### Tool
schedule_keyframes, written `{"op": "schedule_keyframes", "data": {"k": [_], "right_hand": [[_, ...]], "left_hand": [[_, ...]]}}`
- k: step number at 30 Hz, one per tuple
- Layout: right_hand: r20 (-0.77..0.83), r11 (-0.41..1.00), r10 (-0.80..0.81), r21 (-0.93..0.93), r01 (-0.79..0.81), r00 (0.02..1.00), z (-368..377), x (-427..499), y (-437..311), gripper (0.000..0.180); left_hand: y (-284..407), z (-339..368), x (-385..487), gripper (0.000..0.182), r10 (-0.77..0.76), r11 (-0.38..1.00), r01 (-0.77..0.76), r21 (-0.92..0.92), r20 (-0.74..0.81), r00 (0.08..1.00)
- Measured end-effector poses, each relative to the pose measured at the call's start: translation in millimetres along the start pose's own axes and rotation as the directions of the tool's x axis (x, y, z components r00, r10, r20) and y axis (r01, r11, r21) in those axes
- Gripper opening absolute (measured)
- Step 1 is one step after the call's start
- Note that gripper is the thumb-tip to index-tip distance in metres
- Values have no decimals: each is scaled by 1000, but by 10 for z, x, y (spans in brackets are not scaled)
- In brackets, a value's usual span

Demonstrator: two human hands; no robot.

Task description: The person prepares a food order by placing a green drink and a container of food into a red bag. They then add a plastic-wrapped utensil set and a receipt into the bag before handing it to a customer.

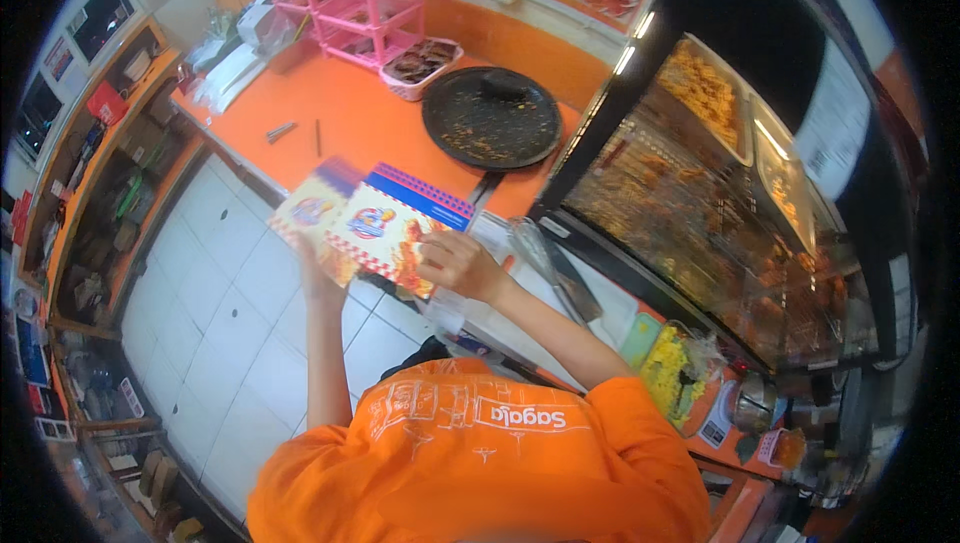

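Note:
In front of my chest are two flat paper food packets printed with a chicken picture, a logo, red checks and a blue band. My left hand [313, 258], blurred, grips the lower edge of the left packet [309, 207]. The right packet [379, 222] partly overlaps it. My right hand [461, 262] pinches this second packet at its right side, its fingers curled over the printed front. Both packets are held over the front edge of the orange counter [360, 115]. Whether either packet is folded open cannot be seen.
A black round stone mortar [491, 123] with crumbs stands on the counter beside a pink basket [420, 67] and pink rack [367, 10]. Tongs [547, 265] lie near the glass food display case [675, 190]. Orange shelves [112, 145] line the left, across the tiled floor [225, 265].

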State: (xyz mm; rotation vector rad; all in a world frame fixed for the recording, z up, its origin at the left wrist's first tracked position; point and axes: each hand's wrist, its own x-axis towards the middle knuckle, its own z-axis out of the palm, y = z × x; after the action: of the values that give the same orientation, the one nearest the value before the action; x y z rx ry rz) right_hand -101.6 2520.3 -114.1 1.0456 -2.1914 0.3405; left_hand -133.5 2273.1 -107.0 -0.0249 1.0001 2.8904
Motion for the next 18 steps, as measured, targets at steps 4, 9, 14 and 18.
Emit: {"op": "schedule_keyframes", "data": {"k": [4,9,14,18], "right_hand": [[328,929,337,34,-367,883,443,-89,-106,46],[341,370,502,746,-554,795,573,501,-156,69],[462,-139,801,763,-632,381,411,808,-337,35],[489,-112,784,717,-688,381,248,723,-246,28]], "left_hand": [[412,-953,229,57,265,772,-134,622,-124,956],[192,-257,396,65,-26,358,-344,868,377,926],[196,133,541,82,-170,475,-420,773,549,818],[154,25,645,94,-292,705,108,701,148,945]]}}
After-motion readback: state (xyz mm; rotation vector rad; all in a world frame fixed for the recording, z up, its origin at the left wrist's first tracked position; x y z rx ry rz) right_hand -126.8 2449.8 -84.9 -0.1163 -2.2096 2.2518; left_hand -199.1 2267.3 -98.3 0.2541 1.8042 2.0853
